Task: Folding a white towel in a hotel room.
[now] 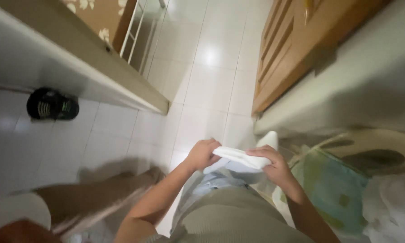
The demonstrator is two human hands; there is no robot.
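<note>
A small white cloth (pixel 236 158), folded or rolled into a soft bundle, is held up in front of the person's waist, over the white tiled floor (pixel 198 112) and not resting on anything. It is gripped from both ends, which keeps the bundle stretched level between the hands rather than sagging.

The left hand (pixel 202 154) is curled shut around the cloth's left end, its fingers wrapped over the top of the fabric. The right hand (pixel 274 165) pinches the right end, with the fingers laid along the upper fold and the thumb hidden beneath, so how tightly it closes cannot be fully seen.

Just beside the right hand, at the person's right, a pale round basket (pixel 391 144) holds a teal and yellow patterned fabric (pixel 335 189) that spills toward its near rim, with white cloth heaped at its far right edge. Beyond stand a wooden door (pixel 285 49) and a white wall. Well apart, by the left wall's foot, lies a dark sandal (pixel 52 104).
</note>
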